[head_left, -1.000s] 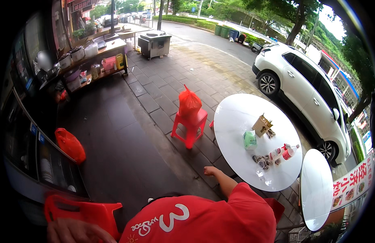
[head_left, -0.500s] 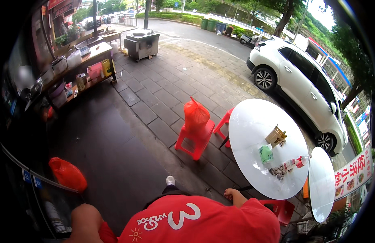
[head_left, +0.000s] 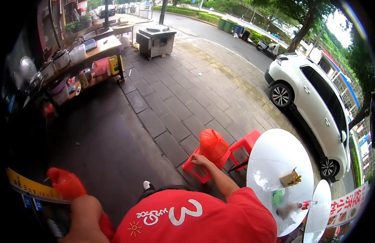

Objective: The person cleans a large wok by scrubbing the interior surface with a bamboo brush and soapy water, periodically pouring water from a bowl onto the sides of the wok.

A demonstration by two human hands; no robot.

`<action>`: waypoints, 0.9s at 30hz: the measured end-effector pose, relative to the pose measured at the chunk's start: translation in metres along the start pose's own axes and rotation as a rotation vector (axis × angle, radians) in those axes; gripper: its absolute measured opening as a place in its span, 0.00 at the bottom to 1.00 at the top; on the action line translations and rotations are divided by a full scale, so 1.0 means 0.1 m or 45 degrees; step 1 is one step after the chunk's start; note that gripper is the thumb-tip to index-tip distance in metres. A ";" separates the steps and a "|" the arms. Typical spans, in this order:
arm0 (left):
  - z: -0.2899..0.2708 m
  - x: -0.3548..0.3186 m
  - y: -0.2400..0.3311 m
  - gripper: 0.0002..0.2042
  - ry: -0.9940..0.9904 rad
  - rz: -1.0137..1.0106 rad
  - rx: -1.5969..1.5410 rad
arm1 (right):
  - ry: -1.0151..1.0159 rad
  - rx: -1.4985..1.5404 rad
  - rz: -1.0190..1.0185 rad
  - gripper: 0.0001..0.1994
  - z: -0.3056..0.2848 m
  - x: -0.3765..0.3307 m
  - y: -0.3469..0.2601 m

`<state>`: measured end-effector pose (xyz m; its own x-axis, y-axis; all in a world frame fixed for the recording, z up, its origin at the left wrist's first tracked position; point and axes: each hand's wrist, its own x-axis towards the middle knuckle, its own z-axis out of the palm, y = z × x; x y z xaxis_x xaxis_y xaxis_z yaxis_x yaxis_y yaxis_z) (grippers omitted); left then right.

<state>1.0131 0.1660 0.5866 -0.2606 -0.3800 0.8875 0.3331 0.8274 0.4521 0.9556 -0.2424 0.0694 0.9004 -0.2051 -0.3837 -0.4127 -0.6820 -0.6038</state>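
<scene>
My right arm reaches forward to a red plastic stool (head_left: 190, 166). On that stool sits a tied, bulging red plastic bag (head_left: 213, 145). My right hand (head_left: 200, 160) is at the near left of the bag, over the seat, its fingers curled. Whether it touches the bag, or has anything in it, I cannot tell. At the lower left my left arm (head_left: 85, 212) is bent. Its hand is out of sight behind the arm. Just beyond that arm is another red plastic bag (head_left: 68, 184); what supports it is hidden.
A round white table (head_left: 264, 170) at the right bears a basket (head_left: 291, 178), a green tissue pack (head_left: 278, 197) and a bottle (head_left: 305, 205). A second red stool (head_left: 246, 143) adjoins it. Ahead stand a workbench (head_left: 102, 46), a metal stove (head_left: 156, 42) and a white parked car (head_left: 313, 101).
My right hand has moved from beside my body forward to the stool with the bag. The view has shifted, so the stools, table and car sit lower and farther right.
</scene>
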 end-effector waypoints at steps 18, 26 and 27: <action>-4.92 -3.08 -0.81 0.23 1.052 -1.210 0.676 | -0.285 0.475 0.778 0.08 -0.44 2.42 0.78; -6.66 -3.62 -2.02 0.14 1.165 -1.362 0.804 | -0.290 0.429 0.884 0.06 -1.45 4.23 1.42; -6.82 -3.73 -2.09 0.13 1.231 -1.371 0.819 | -0.224 0.332 0.857 0.06 -1.75 4.60 1.27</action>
<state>1.6591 -0.1472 0.2219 0.6236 -0.7814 0.0219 -0.1079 -0.0583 0.9925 1.3417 -0.5465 -0.0614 0.4152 -0.3893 -0.8222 -0.9063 -0.2556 -0.3366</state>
